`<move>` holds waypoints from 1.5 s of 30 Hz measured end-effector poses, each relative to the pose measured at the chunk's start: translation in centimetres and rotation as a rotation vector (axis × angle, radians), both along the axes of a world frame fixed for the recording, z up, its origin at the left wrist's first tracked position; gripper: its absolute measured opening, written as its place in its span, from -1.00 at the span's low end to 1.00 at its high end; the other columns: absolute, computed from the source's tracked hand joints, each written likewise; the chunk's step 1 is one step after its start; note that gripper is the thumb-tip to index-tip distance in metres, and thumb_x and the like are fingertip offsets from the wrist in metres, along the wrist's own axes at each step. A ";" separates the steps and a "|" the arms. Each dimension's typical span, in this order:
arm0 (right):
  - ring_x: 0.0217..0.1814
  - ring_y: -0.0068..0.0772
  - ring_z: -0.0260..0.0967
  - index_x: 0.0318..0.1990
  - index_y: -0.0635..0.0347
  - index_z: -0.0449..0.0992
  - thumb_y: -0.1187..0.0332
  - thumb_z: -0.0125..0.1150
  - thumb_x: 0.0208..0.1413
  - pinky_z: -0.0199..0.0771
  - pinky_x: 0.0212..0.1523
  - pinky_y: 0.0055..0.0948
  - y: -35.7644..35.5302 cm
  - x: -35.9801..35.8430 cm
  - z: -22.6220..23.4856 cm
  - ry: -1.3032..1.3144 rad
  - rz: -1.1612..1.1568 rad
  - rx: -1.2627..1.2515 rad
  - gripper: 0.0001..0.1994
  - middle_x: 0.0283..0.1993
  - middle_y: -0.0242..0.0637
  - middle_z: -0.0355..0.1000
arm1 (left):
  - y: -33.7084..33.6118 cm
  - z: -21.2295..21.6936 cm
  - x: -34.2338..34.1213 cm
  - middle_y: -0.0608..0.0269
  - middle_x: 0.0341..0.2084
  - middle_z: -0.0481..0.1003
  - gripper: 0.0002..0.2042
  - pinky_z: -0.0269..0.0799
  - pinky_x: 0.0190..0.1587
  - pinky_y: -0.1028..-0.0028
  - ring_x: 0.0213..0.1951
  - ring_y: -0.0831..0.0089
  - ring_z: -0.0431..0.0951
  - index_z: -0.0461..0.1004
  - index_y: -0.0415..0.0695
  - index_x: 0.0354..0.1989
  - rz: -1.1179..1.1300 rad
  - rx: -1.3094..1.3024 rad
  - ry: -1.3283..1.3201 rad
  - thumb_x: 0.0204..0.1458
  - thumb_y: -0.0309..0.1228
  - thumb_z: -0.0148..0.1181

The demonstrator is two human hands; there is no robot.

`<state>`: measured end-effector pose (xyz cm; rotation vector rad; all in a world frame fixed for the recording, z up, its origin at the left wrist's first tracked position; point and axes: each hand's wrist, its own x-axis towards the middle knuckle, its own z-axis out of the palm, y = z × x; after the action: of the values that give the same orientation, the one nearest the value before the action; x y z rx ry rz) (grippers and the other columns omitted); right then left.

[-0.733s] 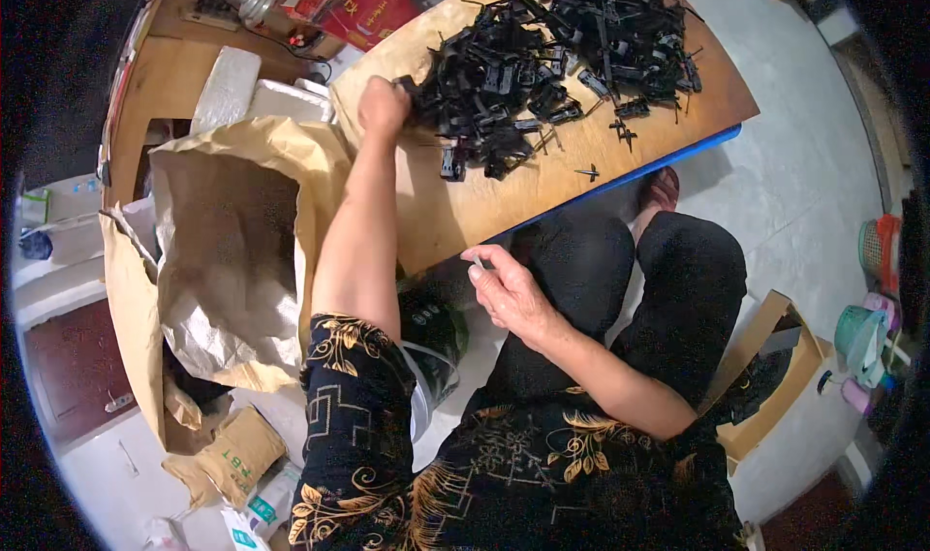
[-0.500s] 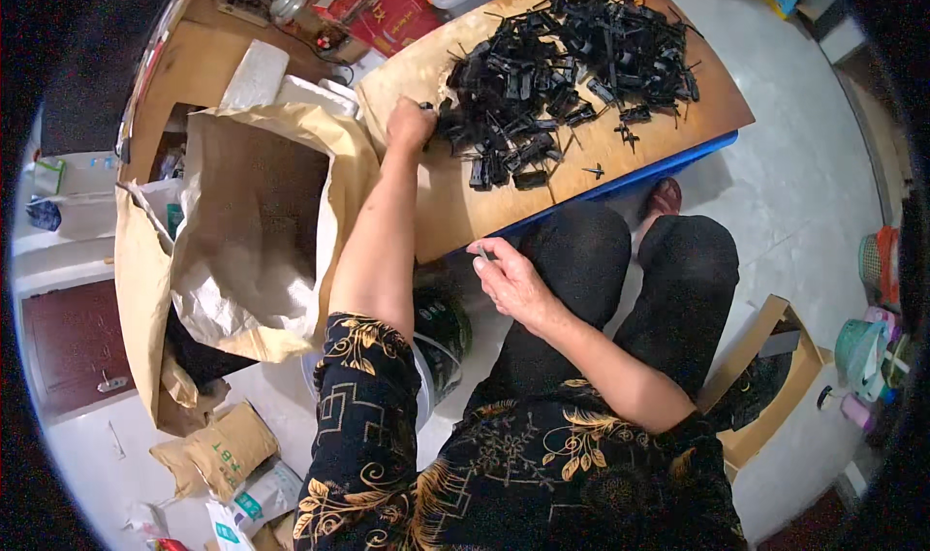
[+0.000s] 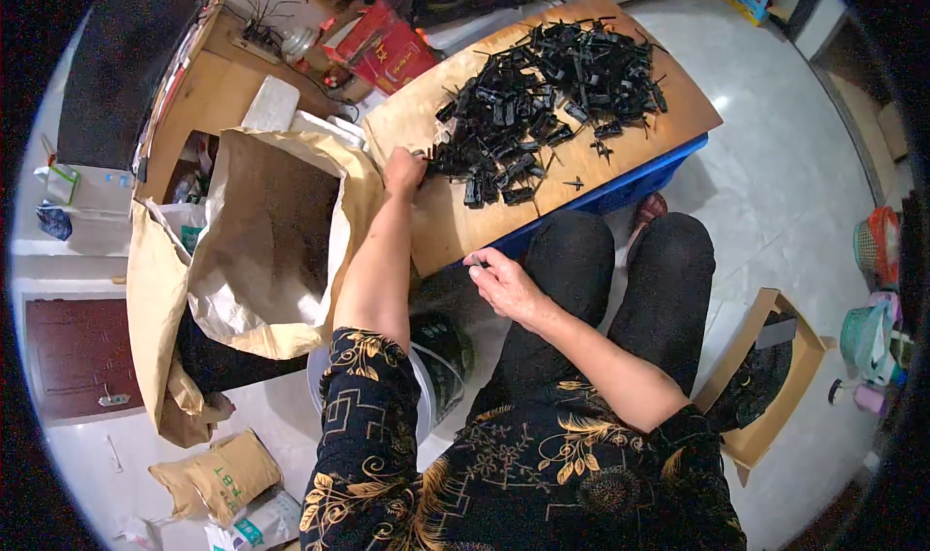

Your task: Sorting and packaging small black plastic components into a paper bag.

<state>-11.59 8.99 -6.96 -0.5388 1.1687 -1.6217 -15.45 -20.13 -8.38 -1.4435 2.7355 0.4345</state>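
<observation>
Fingers of the left hand (image 3: 404,172) close on small black plastic parts (image 3: 542,95), light, stiff and tangle-prone, best pinched singly, while the right hand (image 3: 504,282) pinches one.

Bare wood lies open along the near edge of the wooden desk (image 3: 484,231); the heap of black plastic parts (image 3: 542,105) blocks its far middle, the open brown paper sack (image 3: 271,231) crowds the left.
</observation>
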 end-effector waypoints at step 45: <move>-0.57 -0.81 0.08 -0.40 0.17 0.36 0.34 0.15 0.04 0.07 -0.60 -0.74 0.7 -2.6 2.0 0.170 -0.113 -0.129 -0.87 -0.57 -0.60 0.21 | 21.7 8.8 12.5 0.33 -0.42 0.36 -0.63 0.29 -0.27 0.58 -0.36 0.57 0.32 0.26 -0.26 -0.06 -0.223 0.732 0.685 -0.09 -0.54 0.12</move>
<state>-14.19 9.66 -4.94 -0.7155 1.2431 -1.7848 -2.92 1.55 0.39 -0.8766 2.5781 1.9454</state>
